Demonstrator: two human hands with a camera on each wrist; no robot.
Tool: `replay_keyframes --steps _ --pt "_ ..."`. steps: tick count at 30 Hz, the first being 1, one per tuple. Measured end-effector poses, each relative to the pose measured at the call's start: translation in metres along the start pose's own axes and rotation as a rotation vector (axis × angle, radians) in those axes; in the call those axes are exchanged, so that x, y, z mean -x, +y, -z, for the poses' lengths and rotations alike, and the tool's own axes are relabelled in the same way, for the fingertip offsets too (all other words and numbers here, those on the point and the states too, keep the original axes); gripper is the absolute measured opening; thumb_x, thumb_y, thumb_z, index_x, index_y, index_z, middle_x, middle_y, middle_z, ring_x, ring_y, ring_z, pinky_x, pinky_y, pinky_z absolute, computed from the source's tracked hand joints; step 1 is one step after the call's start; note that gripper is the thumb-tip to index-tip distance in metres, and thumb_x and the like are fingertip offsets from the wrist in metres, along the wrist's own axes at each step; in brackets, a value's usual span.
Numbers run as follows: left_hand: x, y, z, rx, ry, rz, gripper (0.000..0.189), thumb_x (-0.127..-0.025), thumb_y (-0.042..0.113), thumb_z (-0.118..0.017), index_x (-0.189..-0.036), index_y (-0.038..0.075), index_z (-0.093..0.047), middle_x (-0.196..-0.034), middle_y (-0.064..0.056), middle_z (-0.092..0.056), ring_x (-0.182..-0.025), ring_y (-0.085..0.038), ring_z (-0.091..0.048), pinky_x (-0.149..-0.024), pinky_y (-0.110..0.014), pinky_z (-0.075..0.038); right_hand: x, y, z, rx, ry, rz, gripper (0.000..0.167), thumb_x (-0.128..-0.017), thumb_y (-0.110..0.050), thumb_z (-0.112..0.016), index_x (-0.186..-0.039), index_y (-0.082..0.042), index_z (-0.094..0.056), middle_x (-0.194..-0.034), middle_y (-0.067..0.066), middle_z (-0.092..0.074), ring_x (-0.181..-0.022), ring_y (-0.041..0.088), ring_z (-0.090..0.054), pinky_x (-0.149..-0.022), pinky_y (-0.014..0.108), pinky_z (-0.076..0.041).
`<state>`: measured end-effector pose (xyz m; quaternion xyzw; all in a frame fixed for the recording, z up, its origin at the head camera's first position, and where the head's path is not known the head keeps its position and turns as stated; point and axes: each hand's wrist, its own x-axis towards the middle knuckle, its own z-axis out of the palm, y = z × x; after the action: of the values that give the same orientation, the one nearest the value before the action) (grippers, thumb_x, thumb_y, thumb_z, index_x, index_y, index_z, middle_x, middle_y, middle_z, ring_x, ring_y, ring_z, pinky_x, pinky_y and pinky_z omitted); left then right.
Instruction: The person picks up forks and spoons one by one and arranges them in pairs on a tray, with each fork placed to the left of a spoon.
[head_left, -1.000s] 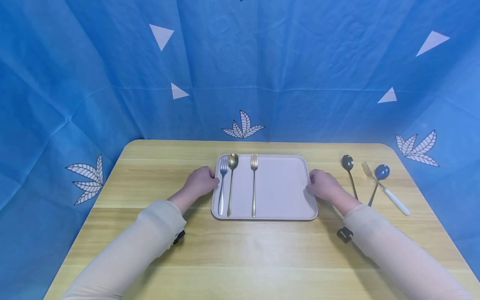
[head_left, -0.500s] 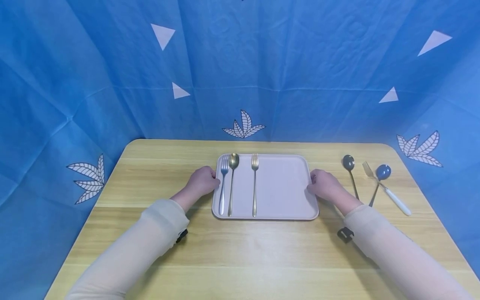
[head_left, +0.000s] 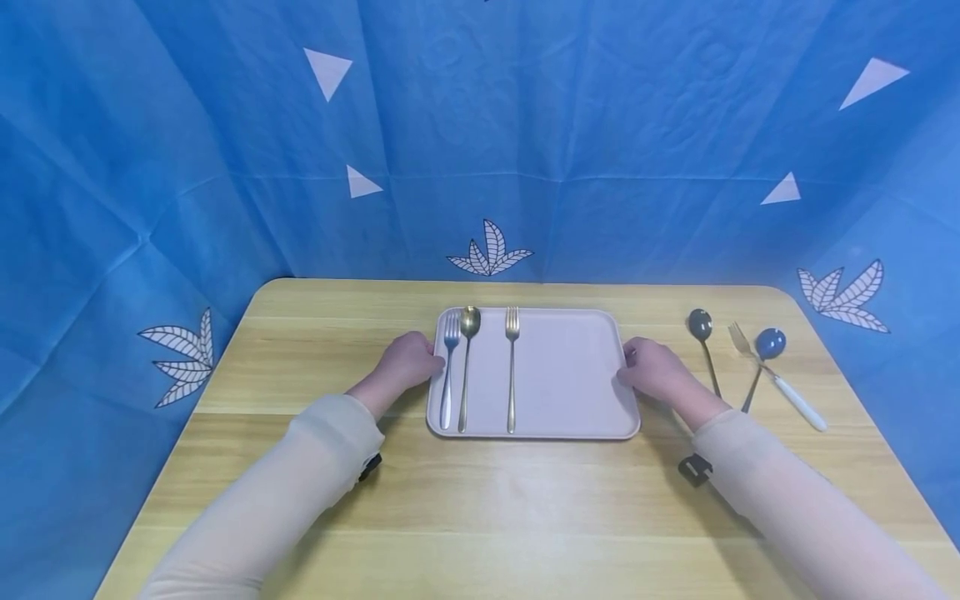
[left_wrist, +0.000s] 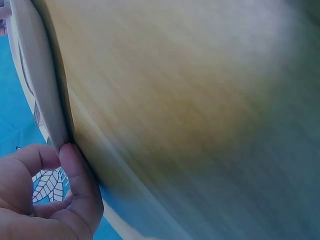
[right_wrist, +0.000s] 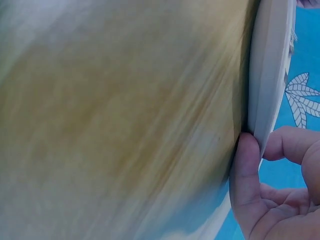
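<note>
A pale pinkish rectangular tray (head_left: 566,375) lies near the back middle of the table. On its left part are a silver fork (head_left: 448,367), a gold spoon (head_left: 467,358) and a gold fork (head_left: 512,367), all lengthwise with heads toward the back. My left hand (head_left: 408,362) pinches the tray's left edge; the left wrist view shows thumb and finger (left_wrist: 80,175) on either side of the rim. At the opposite edge my right hand (head_left: 652,368) pinches the tray likewise, with fingers (right_wrist: 246,165) above and below the rim in the right wrist view.
To the right of the tray lie a dark spoon (head_left: 701,325), a blue-looking spoon (head_left: 769,343) and a white-handled fork (head_left: 798,404) crossing over it. The wooden table (head_left: 487,517) ends at a blue patterned cloth (head_left: 600,125) behind and at both sides.
The whole scene shifts very slightly right in the head view. Both hands keep their hold on the tray, and the cutlery stays as it was.
</note>
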<state>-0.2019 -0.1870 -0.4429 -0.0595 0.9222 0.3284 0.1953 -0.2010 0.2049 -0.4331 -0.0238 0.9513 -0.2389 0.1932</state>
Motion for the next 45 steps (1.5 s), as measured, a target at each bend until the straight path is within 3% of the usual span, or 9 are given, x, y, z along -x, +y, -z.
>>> replay_keyframes --steps 7,16,28,31,37,45 --pt "0.002 0.002 0.002 0.001 -0.011 0.016 0.030 -0.085 0.012 -0.061 -0.059 0.011 -0.046 -0.053 0.001 -0.038 -0.047 -0.015 -0.037 -0.047 -0.028 -0.032 0.000 -0.003 0.002 -0.005 -0.021 0.002 0.048 -0.084 -0.011 -0.062 -0.123 0.014 -0.051 -0.106 0.025 -0.066 -0.080 0.026 -0.065 -0.073 0.039 -0.054" --pt "0.000 0.003 0.003 -0.017 -0.023 0.008 0.029 -0.085 0.013 -0.061 -0.060 0.012 -0.047 -0.054 0.000 -0.041 -0.047 -0.015 -0.039 -0.048 -0.028 -0.034 0.003 -0.006 0.006 -0.011 -0.037 -0.001 0.048 -0.086 -0.013 -0.061 -0.123 0.015 -0.051 -0.110 0.028 -0.065 -0.082 0.025 -0.067 -0.076 0.041 -0.055" --pt "-0.005 0.002 0.002 -0.037 -0.029 0.015 0.029 -0.085 0.014 -0.060 -0.059 0.012 -0.046 -0.053 0.001 -0.041 -0.046 -0.014 -0.037 -0.048 -0.028 -0.034 0.005 -0.004 0.009 -0.026 -0.073 -0.006 0.050 -0.090 -0.015 -0.058 -0.126 0.017 -0.050 -0.105 0.026 -0.069 -0.073 0.020 -0.070 -0.087 0.049 -0.052" --pt "-0.006 0.001 0.003 -0.030 -0.035 0.025 0.029 -0.085 0.014 -0.060 -0.059 0.012 -0.047 -0.052 0.001 -0.043 -0.046 -0.014 -0.038 -0.048 -0.028 -0.035 0.005 -0.002 0.011 -0.013 -0.077 0.000 0.049 -0.091 -0.017 -0.057 -0.126 0.017 -0.050 -0.096 0.021 -0.071 -0.071 0.019 -0.069 -0.089 0.051 -0.051" --pt "-0.006 0.001 0.004 -0.004 -0.048 0.038 0.029 -0.085 0.014 -0.060 -0.059 0.012 -0.048 -0.053 0.001 -0.045 -0.046 -0.015 -0.039 -0.049 -0.028 -0.036 0.008 0.000 0.015 0.023 -0.075 0.020 0.044 -0.094 -0.021 -0.055 -0.122 0.014 -0.054 -0.076 0.008 -0.069 -0.067 0.019 -0.066 -0.084 0.049 -0.050" --pt "-0.005 0.001 0.005 0.000 -0.053 0.026 0.031 -0.084 0.013 -0.058 -0.057 0.013 -0.045 -0.051 0.001 -0.042 -0.044 -0.014 -0.034 -0.047 -0.028 -0.034 0.011 0.005 0.026 0.054 -0.067 0.058 0.040 -0.096 -0.025 -0.052 -0.114 0.010 -0.059 -0.079 0.010 -0.066 -0.069 0.020 -0.066 -0.072 0.040 -0.052"
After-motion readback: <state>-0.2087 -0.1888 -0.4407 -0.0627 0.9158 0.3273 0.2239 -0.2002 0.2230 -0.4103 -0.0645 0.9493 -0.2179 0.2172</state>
